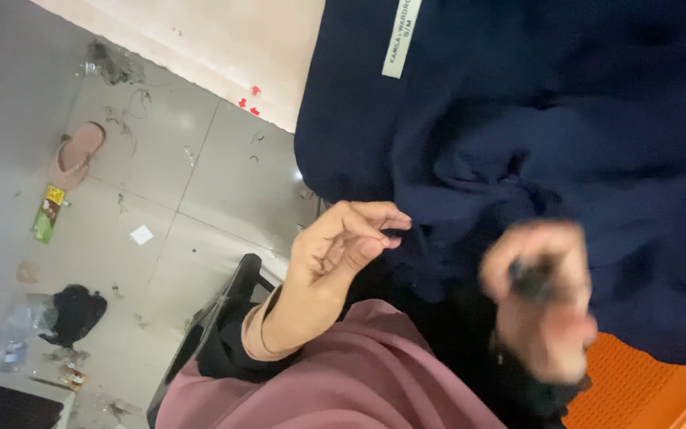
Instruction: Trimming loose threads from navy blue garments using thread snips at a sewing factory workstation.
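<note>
1. A dark navy garment (533, 135) fills the space above and to the right of both hands; its left edge hangs just above the left hand.
2. Grey tiled floor (200, 183) lies open to the left of the left hand, strewn with scraps, a pink sandal (79, 151) well apart.
3. An orange plastic surface (645, 381) shows just right of the right hand.
4. The left hand (339, 250) pinches the garment's edge between narrowed fingertips.
5. The right hand (545, 298) is blurred, curled around something small and dark; I cannot tell what.
</note>
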